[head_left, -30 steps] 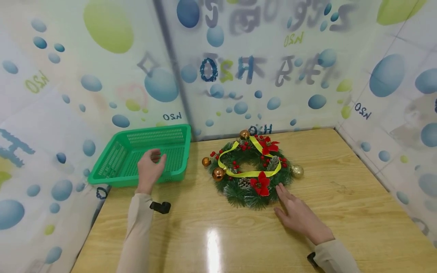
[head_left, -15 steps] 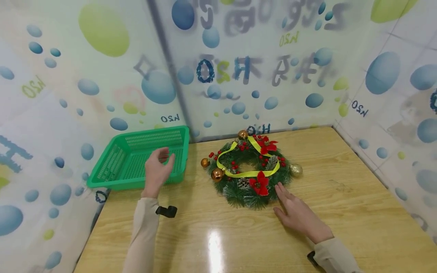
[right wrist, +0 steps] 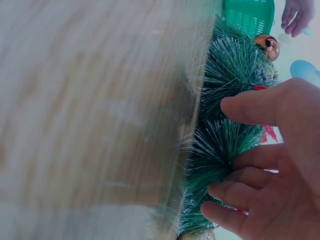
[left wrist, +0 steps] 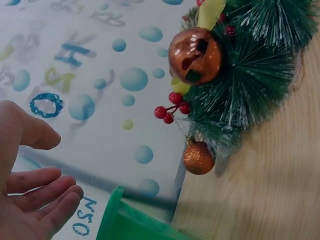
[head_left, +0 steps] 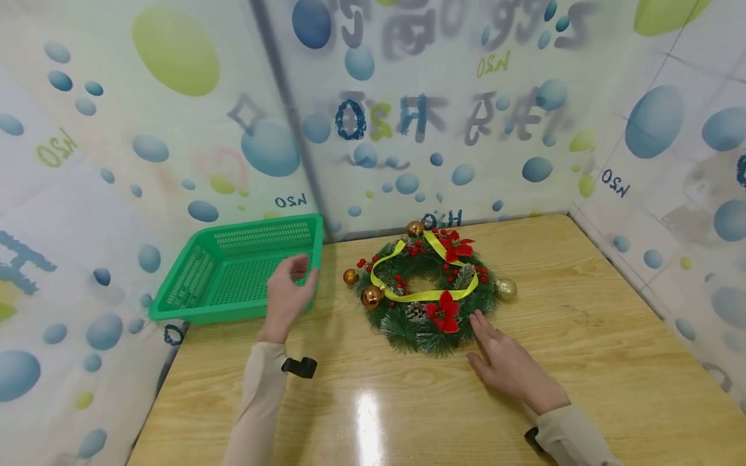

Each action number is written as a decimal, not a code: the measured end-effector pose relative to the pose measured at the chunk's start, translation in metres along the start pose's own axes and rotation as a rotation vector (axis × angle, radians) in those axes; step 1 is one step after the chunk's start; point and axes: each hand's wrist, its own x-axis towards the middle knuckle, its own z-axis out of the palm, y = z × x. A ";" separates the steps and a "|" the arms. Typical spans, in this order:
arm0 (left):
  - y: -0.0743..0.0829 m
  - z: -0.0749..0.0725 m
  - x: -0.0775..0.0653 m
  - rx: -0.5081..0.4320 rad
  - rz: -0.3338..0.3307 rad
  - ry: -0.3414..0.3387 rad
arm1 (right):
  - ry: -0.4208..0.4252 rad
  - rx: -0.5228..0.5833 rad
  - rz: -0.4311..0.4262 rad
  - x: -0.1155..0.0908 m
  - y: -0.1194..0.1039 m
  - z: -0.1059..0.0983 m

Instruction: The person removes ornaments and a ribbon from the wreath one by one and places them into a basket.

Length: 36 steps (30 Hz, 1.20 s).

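R hand [head_left: 513, 369]: fingers straight-ish, thumb apart, no grip on anything; fingertips touch near R edge of wreath [head_left: 405, 333], which lies flat on surface [head_left: 443, 414], just ahead & L of that hand. Red flower [head_left: 444, 314] just L of R fingertips, gold ball [head_left: 506, 289] a bit beyond them. L hand [head_left: 288, 296]: raised, half-open, fingers loosely bent, thumb apart, holds nothing; green basket [head_left: 224, 313] behind & L of it, wreath off to its R. Yellow ribbon [head_left: 428, 296] on top of wreath, btwn hands.
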 end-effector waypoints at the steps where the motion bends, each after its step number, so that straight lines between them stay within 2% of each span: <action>1: 0.000 0.003 0.000 -0.003 0.004 -0.008 | 0.002 0.001 0.001 0.000 0.000 0.000; 16: 0.011 0.039 -0.011 -0.028 -0.006 -0.100 | -0.001 0.003 0.002 0.000 0.002 0.001; 24: 0.016 0.056 -0.021 0.005 0.063 -0.160 | 0.004 0.006 0.000 0.000 0.001 0.000; 31: 0.014 0.067 -0.029 0.024 0.019 -0.221 | 0.007 0.000 -0.007 0.000 0.001 0.001; 36: 0.013 0.076 -0.034 0.031 0.022 -0.248 | 0.009 0.002 -0.002 0.000 0.002 0.002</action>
